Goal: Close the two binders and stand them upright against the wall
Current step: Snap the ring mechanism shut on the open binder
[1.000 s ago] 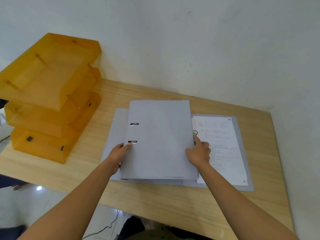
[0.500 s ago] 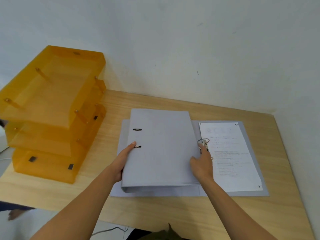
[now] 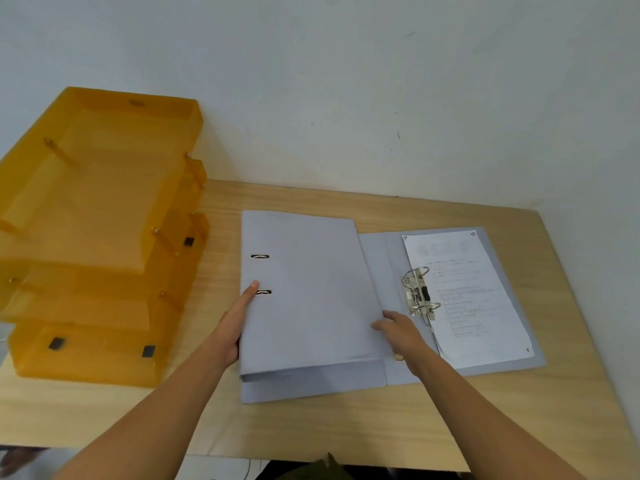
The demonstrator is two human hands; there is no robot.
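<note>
A closed grey binder (image 3: 308, 292) lies flat on the left cover of an open grey binder (image 3: 375, 258) on the wooden table (image 3: 346, 424). My left hand (image 3: 235, 320) grips the closed binder's left edge, thumb on top near the lower finger slot. My right hand (image 3: 403, 332) holds its lower right edge. The open binder's metal ring mechanism (image 3: 417, 292) is uncovered, with a printed sheet (image 3: 464, 292) lying on its right half.
A stack of orange translucent letter trays (image 3: 93, 237) stands at the table's left, close to the closed binder. The white wall (image 3: 346, 98) runs along the table's far edge and down its right side. Bare wood shows between binders and wall.
The closed binder has slid left across the open one, uncovering the ring mechanism. Both hands have stayed on its edges. My view has also shifted.
</note>
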